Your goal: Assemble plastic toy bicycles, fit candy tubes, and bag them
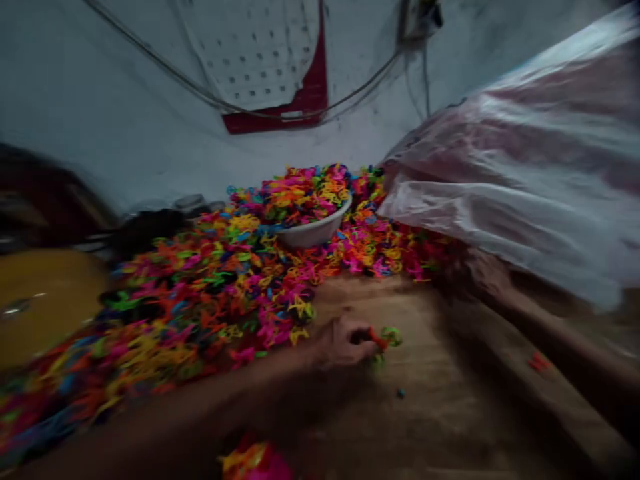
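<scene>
My left hand [347, 343] is over the wooden board, pinching a small orange-red plastic piece [379, 340]. A bright green plastic piece [391, 336] shows right at its tip, and whether the two are joined I cannot tell. Farther right, my right hand [487, 273] reaches to the edge of the heap of colourful small plastic pieces [210, 280], by the lower edge of a clear plastic sheet [500, 207]. Its fingers are dark and blurred. The pieces are pink, orange, yellow, green and blue.
A white bowl [320, 233] heaped with similar pieces stands at the back. On the wooden board [400, 303] lie a small dark bead-like piece [401, 393] and a red-orange piece [539, 362]. A yellow round object [50, 300] sits left. A cable and torn calendar hang on the wall.
</scene>
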